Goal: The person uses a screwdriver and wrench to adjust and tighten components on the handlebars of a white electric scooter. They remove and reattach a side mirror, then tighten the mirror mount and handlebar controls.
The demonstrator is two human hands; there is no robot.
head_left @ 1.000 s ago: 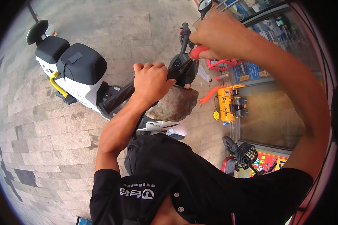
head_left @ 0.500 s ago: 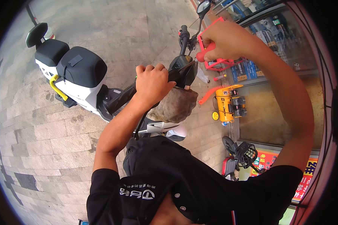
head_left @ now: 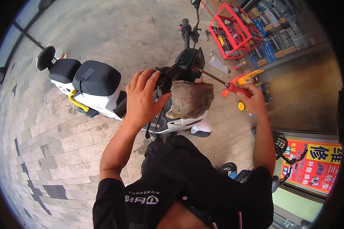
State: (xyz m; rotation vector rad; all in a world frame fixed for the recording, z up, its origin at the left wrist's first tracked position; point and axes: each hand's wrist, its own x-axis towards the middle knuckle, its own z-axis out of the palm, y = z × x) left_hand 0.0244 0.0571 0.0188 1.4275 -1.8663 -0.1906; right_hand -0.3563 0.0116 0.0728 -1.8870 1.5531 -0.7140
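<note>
A white scooter (head_left: 97, 99) with a black padded seat (head_left: 96, 78) stands in front of me. My left hand (head_left: 143, 97) is over its near handlebar side, fingers stretched and thumb apart; whether it touches the bar I cannot tell. My right hand (head_left: 252, 98) is closed round the red handle of a screwdriver (head_left: 219, 79). The shaft points left, its tip at the edge of the dark dashboard housing (head_left: 189, 59). Below that housing is a lumpy grey-brown thing (head_left: 191, 100), its kind unclear. The far handlebar grip (head_left: 185, 26) is free of hands.
A red tool cart (head_left: 227, 53) holding several tools stands at the far right, beside stacked boxes (head_left: 273, 28) behind glass. A yellow machine (head_left: 252, 78) is partly behind my right hand. Lower right are a black basket (head_left: 280, 144) and a red sign (head_left: 313, 168). Paving (head_left: 61, 152) lies left.
My right hand has come down and nearer from beside the mirror, still holding the screwdriver, whose shaft now shows. My left hand's curled fingers have straightened. The view has shifted.
</note>
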